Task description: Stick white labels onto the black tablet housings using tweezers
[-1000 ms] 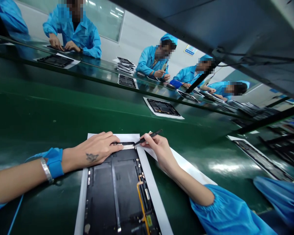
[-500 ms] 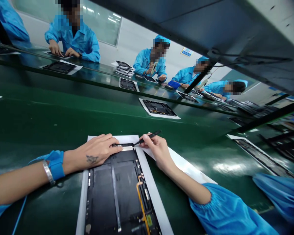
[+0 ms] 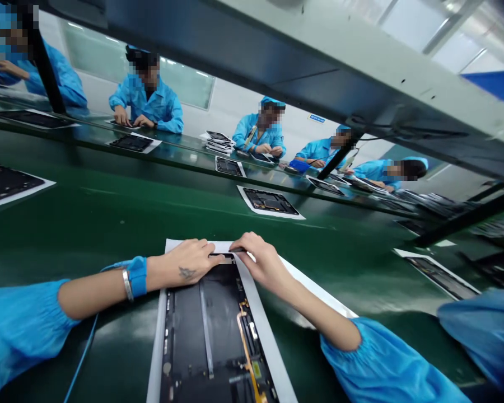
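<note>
L hand (image 3: 185,262), R hand (image 3: 262,260) on tablet housing (image 3: 205,330) top edge; wall sign (image 3: 317,118) illegible

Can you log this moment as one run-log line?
Left hand: at open tablet's top end | right hand: same end | under tablet: white paper

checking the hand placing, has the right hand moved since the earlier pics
Yes, leftward: the right hand now reaches over the top corner of the black panel; earlier it lay right of that corner.
</note>
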Demonstrator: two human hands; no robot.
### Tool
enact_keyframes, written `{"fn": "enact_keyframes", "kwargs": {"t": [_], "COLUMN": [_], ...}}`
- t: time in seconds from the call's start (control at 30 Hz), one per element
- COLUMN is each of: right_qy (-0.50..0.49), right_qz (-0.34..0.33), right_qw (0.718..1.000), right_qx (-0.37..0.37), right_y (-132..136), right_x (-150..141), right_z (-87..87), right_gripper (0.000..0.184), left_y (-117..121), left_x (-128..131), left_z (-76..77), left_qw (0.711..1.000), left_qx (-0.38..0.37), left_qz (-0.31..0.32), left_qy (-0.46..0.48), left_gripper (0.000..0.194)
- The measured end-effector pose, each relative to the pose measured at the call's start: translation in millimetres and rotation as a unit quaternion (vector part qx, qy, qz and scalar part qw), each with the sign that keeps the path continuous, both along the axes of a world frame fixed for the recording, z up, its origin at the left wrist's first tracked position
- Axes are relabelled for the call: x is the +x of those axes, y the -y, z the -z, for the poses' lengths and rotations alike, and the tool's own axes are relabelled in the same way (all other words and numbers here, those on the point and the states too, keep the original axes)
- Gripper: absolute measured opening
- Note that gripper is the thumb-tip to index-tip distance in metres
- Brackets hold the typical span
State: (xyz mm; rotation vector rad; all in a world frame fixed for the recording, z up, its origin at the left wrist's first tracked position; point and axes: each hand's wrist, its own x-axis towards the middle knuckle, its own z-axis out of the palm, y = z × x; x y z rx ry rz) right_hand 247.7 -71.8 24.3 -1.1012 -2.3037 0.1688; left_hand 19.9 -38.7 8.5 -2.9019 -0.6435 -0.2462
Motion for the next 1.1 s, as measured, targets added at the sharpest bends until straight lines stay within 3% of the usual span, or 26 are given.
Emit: {"fn": "enact_keyframes", "kwargs": {"t": [0.23, 0.57, 0.73, 0.9, 1.03, 1.1], "right_qy": [0.22, 0.366, 0.405, 0.338, 0.167, 0.078], "right_qz": [-0.061, -0.124, -0.12, -0.073, -0.016, -0.024], "right_qw": [0.969, 0.92, 0.905, 0.932, 0.983, 0.995], "right_qx": [-0.092, -0.062, -0.059, -0.109, -0.068, -0.059], "right_y": [-21.0, -28.0, -30.5, -28.9, -15.8, -7.6], "right_x": [-26.7, -45.9, -33.8, -7.9, 3.5, 5.0], "right_z": [-14.0, -26.7, -31.7, -25.7, -5.3, 5.5], "right_gripper": [0.014, 0.015, 0.017, 0.013, 0.018, 0.023], "left_y": [-17.4, -13.0, -11.4, -9.7, -9.3, -9.2], "left_x": [-30.3, -25.4, -27.0, -25.5, -23.8, -23.4], "left_z": [18.8, 14.4, 17.8, 19.9, 20.2, 19.5], "left_qw": [0.981, 0.985, 0.987, 0.99, 0.99, 0.99], "left_qx": [-0.126, -0.098, -0.076, -0.065, -0.046, -0.045], "left_qz": [0.012, 0.024, 0.043, 0.037, 0.047, 0.054], "left_qy": [0.146, 0.141, 0.136, 0.12, 0.121, 0.12], "left_gripper": [0.03, 0.026, 0.027, 0.024, 0.023, 0.022]}}
